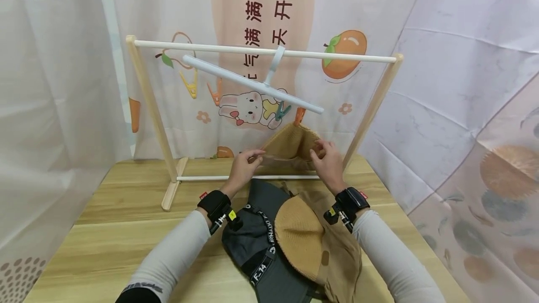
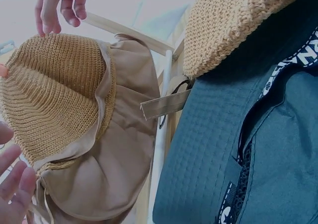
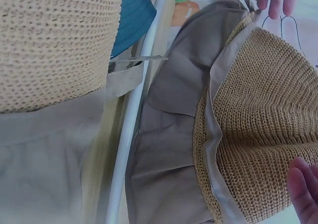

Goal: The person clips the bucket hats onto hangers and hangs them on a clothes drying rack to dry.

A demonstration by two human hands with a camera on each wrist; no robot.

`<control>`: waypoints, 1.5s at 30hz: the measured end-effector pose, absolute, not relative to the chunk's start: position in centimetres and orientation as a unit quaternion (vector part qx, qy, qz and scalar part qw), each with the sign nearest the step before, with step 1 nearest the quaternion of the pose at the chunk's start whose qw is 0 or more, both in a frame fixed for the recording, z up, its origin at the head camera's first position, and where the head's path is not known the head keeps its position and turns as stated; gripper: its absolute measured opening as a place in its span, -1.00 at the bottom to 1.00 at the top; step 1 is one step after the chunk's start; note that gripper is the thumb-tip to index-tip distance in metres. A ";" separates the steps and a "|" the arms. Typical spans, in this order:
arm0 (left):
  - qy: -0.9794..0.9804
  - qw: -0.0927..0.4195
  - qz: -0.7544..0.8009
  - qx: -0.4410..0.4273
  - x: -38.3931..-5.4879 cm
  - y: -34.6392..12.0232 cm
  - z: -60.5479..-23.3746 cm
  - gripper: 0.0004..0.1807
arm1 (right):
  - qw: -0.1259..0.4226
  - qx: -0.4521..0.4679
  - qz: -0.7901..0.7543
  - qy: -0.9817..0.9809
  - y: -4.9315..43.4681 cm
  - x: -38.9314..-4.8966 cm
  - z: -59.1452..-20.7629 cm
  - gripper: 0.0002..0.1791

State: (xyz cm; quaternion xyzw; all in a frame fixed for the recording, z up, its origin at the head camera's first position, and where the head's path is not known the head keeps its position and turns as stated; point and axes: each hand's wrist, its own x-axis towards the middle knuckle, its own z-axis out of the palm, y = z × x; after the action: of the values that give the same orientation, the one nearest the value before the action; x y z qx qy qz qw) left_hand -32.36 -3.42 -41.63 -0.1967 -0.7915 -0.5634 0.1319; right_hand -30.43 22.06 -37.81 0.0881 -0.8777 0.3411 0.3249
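Note:
A tan knit hat (image 1: 290, 143) with a beige cloth brim hangs from an orange clip (image 1: 300, 116) under a pale blue hanger (image 1: 252, 84). My left hand (image 1: 246, 165) is at the hat's left side, its fingers loosely bent; whether they touch the hat I cannot tell. At the opposite side is my right hand (image 1: 329, 165), with fingertips resting against the knit (image 2: 54, 60). On the table lie a dark bucket hat (image 1: 252, 233) with lettered straps and, partly over it, another knit hat (image 1: 300, 237) with a beige brim.
A wooden rack with a white top rod (image 1: 202, 47) carries the hanger. Yellow (image 1: 190, 85), orange (image 1: 214, 92) and teal (image 1: 283, 111) clips hang along the hanger. A white lower bar (image 1: 202, 178) crosses behind the lying hats. A printed curtain (image 1: 168, 120) stands behind the wooden table (image 1: 126, 228).

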 end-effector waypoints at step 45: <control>-0.849 0.026 -0.459 -0.260 -31.8 -7.6 -42.7 -0.70 | 0.119 0.156 0.311 -0.930 19.3 -28.4 -38.5 -0.69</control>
State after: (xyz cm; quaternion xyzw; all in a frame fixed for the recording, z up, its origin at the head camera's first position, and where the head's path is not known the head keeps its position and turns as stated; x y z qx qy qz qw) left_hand -31.79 -7.58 -42.71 -0.2603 -0.8491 -0.4589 0.0255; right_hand -28.40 19.26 -38.54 0.1562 -0.9300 0.3108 0.1192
